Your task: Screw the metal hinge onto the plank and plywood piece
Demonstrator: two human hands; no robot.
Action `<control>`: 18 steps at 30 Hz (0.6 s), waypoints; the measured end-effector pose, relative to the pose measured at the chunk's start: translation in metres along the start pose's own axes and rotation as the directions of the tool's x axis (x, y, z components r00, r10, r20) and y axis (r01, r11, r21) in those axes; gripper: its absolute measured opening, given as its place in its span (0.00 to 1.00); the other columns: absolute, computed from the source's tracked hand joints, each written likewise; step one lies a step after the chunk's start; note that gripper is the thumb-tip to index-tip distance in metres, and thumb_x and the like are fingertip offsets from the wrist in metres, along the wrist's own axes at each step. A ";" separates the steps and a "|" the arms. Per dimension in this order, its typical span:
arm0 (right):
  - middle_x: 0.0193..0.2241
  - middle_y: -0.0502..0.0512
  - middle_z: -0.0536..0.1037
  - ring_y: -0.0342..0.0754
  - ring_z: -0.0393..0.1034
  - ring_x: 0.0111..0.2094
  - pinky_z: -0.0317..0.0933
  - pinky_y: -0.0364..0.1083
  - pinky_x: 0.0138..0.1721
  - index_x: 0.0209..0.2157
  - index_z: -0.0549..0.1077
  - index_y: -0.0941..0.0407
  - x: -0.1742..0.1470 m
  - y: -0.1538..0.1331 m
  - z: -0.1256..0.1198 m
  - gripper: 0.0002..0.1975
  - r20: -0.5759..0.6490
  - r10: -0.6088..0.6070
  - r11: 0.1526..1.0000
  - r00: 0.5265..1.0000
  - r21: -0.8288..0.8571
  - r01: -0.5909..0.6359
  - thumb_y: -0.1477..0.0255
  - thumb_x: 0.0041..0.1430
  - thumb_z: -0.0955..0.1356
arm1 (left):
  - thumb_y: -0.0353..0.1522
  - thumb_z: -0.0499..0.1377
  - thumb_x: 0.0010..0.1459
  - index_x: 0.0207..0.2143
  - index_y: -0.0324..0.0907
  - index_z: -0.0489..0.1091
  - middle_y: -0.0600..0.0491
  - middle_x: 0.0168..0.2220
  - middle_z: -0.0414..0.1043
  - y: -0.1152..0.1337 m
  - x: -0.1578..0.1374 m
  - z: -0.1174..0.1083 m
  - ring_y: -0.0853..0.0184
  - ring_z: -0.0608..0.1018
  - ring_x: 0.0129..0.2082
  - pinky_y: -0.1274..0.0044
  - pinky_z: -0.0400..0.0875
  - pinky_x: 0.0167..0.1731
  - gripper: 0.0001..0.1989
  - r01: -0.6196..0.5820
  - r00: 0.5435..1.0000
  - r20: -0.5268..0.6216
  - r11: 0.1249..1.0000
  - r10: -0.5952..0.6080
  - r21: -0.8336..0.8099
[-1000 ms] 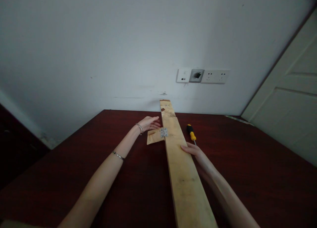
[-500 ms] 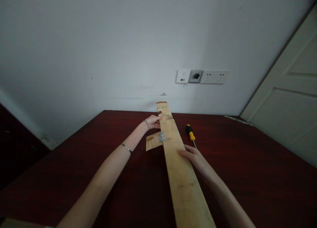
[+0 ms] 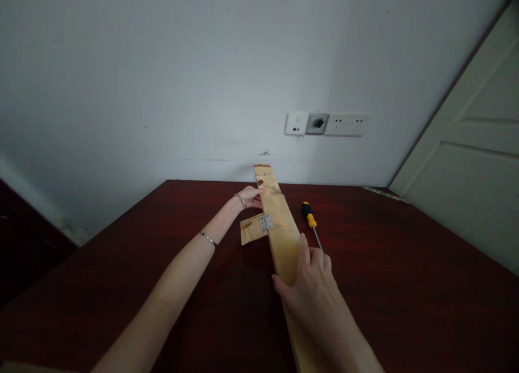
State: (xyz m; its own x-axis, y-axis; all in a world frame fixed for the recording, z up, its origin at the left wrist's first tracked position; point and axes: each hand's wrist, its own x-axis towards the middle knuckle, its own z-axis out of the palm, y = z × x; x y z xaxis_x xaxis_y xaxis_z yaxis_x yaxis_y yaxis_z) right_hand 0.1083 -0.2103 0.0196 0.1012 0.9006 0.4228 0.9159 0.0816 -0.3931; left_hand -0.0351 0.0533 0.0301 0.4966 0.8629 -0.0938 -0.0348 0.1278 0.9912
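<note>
A long pale wooden plank (image 3: 286,238) runs from near the wall toward me. My left hand (image 3: 253,197) is closed on its left edge near the far end, thumb on top and fingers partly hidden underneath. Lower down, my right hand (image 3: 310,284) lies across the plank, its thumb at the left edge and its fingers at the right side, grasping the width. A small metal hinge (image 3: 265,222) joins the plank to a short wooden piece (image 3: 251,230) that sticks out to the left. Right of the plank lies a yellow and black screwdriver (image 3: 310,215), its tip hidden behind my right hand.
The plank and screwdriver are on a dark red tabletop (image 3: 405,265). A white wall (image 3: 211,81) with a row of sockets (image 3: 326,124) rises behind it. On the right stands a pale panelled door (image 3: 466,130); a thin strip (image 3: 385,194) lies near its base.
My right hand has shifted from the plank's right edge to over its top, with the thumb now at the left edge. My left hand keeps its hold. The view has moved slightly.
</note>
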 end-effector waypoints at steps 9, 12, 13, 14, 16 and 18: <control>0.34 0.60 0.63 0.59 0.60 0.38 0.61 0.56 0.40 0.57 0.58 0.65 0.011 0.012 0.003 0.38 -0.021 0.011 1.000 1.000 -0.009 -0.011 0.67 0.43 0.69 | 0.42 0.64 0.52 0.33 0.32 0.71 0.41 0.29 0.75 0.008 0.002 -0.014 0.63 0.78 0.28 0.70 0.74 0.36 0.19 0.152 0.982 0.084 0.970 -0.171 0.191; 0.34 0.61 0.63 0.59 0.59 0.38 0.61 0.56 0.40 0.56 0.58 0.66 0.008 0.017 0.005 0.37 -0.013 0.018 1.000 1.000 -0.016 -0.018 0.68 0.43 0.68 | 0.41 0.67 0.46 0.32 0.31 0.72 0.40 0.27 0.74 0.025 0.008 -0.030 0.59 0.78 0.31 0.69 0.72 0.36 0.20 0.208 0.970 0.045 0.915 -0.238 0.344; 0.34 0.60 0.63 0.58 0.59 0.38 0.61 0.56 0.40 0.55 0.59 0.65 0.006 0.018 0.005 0.37 -0.012 0.018 1.000 1.000 -0.013 -0.018 0.68 0.43 0.68 | 0.38 0.69 0.43 0.33 0.32 0.73 0.43 0.28 0.74 0.033 0.011 -0.035 0.59 0.77 0.34 0.71 0.72 0.37 0.19 0.204 0.973 0.019 0.897 -0.230 0.392; 0.34 0.60 0.63 0.58 0.58 0.38 0.61 0.56 0.40 0.54 0.59 0.64 0.005 0.020 0.006 0.36 -0.012 0.018 1.000 1.000 -0.010 -0.018 0.68 0.43 0.68 | 0.34 0.70 0.39 0.35 0.35 0.73 0.46 0.29 0.74 0.041 0.014 -0.039 0.59 0.76 0.37 0.73 0.70 0.40 0.19 0.183 0.980 -0.004 0.884 -0.201 0.431; 0.34 0.60 0.62 0.58 0.58 0.38 0.61 0.56 0.41 0.53 0.60 0.63 0.004 0.023 0.006 0.34 -0.008 0.021 1.000 1.000 -0.002 -0.021 0.68 0.42 0.68 | 0.24 0.70 0.30 0.40 0.41 0.73 0.50 0.36 0.74 0.059 0.024 -0.042 0.59 0.72 0.47 0.75 0.66 0.46 0.28 0.120 0.992 -0.018 0.860 -0.128 0.496; 0.35 0.60 0.63 0.58 0.58 0.38 0.61 0.56 0.41 0.53 0.60 0.63 0.003 0.025 0.006 0.34 0.008 0.020 1.000 1.000 0.010 -0.020 0.69 0.43 0.68 | 0.15 0.67 0.22 0.42 0.45 0.73 0.51 0.47 0.71 0.074 0.035 -0.039 0.54 0.64 0.55 0.72 0.59 0.53 0.38 -0.044 0.999 0.054 0.704 0.008 0.708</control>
State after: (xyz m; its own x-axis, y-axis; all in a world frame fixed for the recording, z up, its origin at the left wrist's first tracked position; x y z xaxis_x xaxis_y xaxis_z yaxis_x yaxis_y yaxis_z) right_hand 0.1293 -0.2030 0.0062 0.1161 0.9054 0.4083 0.9097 0.0680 -0.4096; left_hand -0.0540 0.1116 0.0964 0.5420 0.8365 -0.0806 0.5682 -0.2941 0.7685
